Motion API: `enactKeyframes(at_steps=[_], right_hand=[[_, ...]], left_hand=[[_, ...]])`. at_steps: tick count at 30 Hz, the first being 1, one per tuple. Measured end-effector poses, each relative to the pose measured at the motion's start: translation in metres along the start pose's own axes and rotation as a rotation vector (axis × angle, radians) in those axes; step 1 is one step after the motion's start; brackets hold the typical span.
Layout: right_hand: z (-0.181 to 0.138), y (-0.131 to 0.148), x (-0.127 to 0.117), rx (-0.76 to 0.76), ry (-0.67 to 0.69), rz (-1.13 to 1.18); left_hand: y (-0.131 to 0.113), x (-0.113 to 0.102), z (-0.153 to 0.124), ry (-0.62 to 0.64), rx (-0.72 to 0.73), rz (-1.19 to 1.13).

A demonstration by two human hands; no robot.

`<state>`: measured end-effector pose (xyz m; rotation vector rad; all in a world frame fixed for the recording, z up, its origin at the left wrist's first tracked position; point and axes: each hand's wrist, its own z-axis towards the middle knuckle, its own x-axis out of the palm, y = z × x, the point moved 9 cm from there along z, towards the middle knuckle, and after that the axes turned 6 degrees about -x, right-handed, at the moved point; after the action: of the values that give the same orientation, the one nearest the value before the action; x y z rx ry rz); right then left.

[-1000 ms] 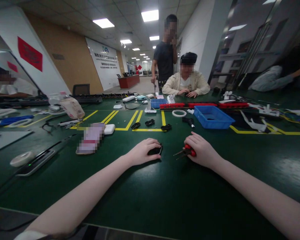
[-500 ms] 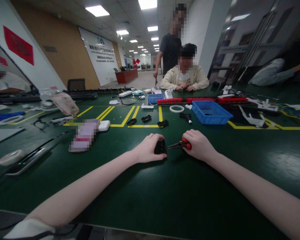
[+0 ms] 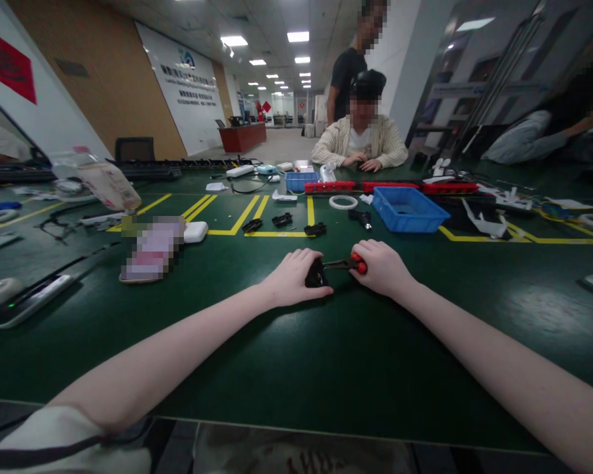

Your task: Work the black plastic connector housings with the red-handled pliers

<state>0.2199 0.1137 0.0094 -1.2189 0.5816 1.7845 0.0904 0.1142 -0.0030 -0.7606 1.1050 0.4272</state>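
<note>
My left hand (image 3: 296,278) is closed around a small black part (image 3: 317,273), thumb in front and fingers behind; its exact kind I cannot make out. My right hand (image 3: 381,268) grips red-handled long-nose pliers (image 3: 343,264), their jaws pointing left. The tips of the jaws reach the upper right edge of the black part; whether they pinch it is too small to tell. Beyond my hands, several small black pieces lie by the yellow tape lines, one of them a black piece (image 3: 315,228) straight ahead.
A blue bin (image 3: 409,209) stands beyond my right hand, with a black tool-like object (image 3: 360,218) and a white ring (image 3: 342,202) beside it. To the left are a phone (image 3: 153,249), a white case (image 3: 195,232) and a bottle (image 3: 107,181). A person (image 3: 360,141) sits opposite.
The pliers have moved left, closing the gap to the black part, and their tips are now at it. My left hand keeps its hold. The whole view has shifted a little.
</note>
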Motion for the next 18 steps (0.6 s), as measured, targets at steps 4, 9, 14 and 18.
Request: enactKeyframes(at_steps=[4,9,14,18], right_hand=[[0.001,0.001,-0.001,0.015,-0.007,-0.007],[0.002,0.007,-0.001,-0.020,0.011,-0.016],[0.002,0.011,0.001,-0.058,0.041,-0.042],[0.002,0.012,0.003,-0.066,0.060,-0.058]], left_hand=[[-0.005,-0.005,-0.002,-0.032,0.035,-0.012],[-0.008,-0.008,-0.004,-0.036,0.029,0.002],[-0.011,-0.010,-0.004,-0.041,0.067,0.027],[-0.012,-0.009,-0.005,-0.040,0.086,0.042]])
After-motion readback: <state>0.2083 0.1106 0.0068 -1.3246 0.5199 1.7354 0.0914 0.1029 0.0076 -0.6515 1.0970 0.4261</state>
